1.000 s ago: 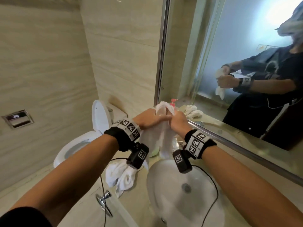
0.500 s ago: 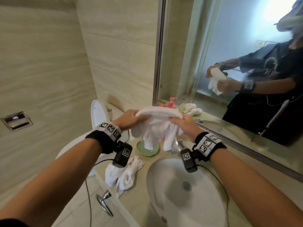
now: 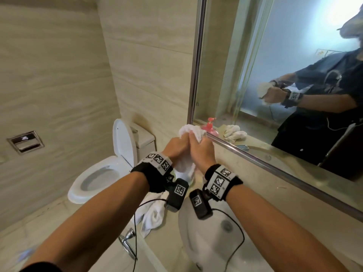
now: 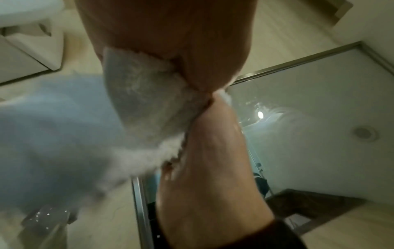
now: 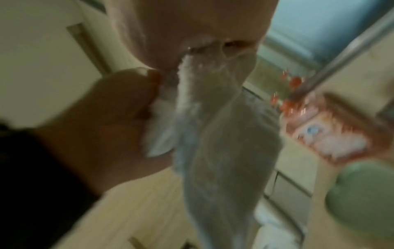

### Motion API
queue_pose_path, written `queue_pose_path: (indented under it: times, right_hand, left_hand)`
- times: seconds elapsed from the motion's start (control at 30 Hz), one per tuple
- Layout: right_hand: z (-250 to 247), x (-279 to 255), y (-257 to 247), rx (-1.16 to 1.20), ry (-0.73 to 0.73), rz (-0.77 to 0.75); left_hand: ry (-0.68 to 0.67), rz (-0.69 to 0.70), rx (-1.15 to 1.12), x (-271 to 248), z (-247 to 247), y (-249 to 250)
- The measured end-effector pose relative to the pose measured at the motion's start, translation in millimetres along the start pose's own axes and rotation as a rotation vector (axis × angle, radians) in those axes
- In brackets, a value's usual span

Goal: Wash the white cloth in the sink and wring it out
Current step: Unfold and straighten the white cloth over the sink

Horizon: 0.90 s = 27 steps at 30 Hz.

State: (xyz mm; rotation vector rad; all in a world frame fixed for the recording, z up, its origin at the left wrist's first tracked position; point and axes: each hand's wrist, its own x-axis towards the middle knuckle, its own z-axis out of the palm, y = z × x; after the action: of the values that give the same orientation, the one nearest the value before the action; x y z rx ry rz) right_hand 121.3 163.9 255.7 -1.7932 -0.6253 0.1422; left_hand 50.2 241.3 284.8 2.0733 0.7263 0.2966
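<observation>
Gripping white cloth bunched between clenched left hand and right hand, fists touching, tail hanging below fingers toward sink; best twisting fists opposite ways, staying over basin.

Both hands grip white cloth above sink.

Head view looks down; wrist views, close-up, share the cloth.
</observation>
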Motion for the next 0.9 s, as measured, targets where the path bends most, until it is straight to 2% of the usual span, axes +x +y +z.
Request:
queue_pose_path:
  times: [0.03,0.13,0.23,0.3,0.37,0.4,0.47,0.53,0.6,0.67,0.73,0.77,0.83,0.9]
  right_hand:
    - [-7,5,-1,-0.049,-0.018,-0.001]
    - [-31,15,-1,-0.135,-0.166,-0.06]
    - [-46,17,3,-0.197,-0.358,-0.135]
    - [-59,21,6,-0.404,-0.539,-0.239]
    - [-69,23,12,-0.664,-0.64,-0.372]
    - [-74,22,15,-0.736,-0.636,-0.409]
    - [-82,24,27,-0.735,-0.608,-0.33]
    - [-87,23,36,-0.501,-0.602,-0.135]
    - [-86,19,39,-0.153,-0.564,0.027]
    - [-77,11,38,0.091,-0.457,0.16]
    - [-61,5,33,0.268,-0.264,0.287]
    - [-51,1,31,0.3,-0.161,0.303]
    - [-26,-8,23,0.287,-0.022,0.227]
    - [-4,-13,12,0.238,-0.029,0.136]
  left_hand:
    - [-0.014,0.022,0.062,-3,2,-1]
    - [-0.082,-0.021,0.01,-11,-7,-5]
    - [-0.241,0.07,0.375,-11,-30,-19]
    - [-0.24,0.118,0.68,-9,-40,-32]
    - [-0.204,0.11,0.763,-6,-51,-40]
    - [-0.222,0.1,0.711,-4,-57,-44]
    - [-0.273,0.125,0.494,-1,-67,-54]
    - [-0.24,0.178,0.217,0,-73,-62]
    - [-0.171,0.16,-0.033,-4,-67,-63]
    - [-0.127,0.085,-0.241,-6,-56,-56]
    - [-0.116,-0.014,-0.433,-9,-44,-44]
    - [-0.11,-0.061,-0.511,-10,-40,-37]
    - [-0.073,-0.147,-0.574,-5,-30,-27]
    - [-0.068,-0.178,-0.566,-4,-15,-16]
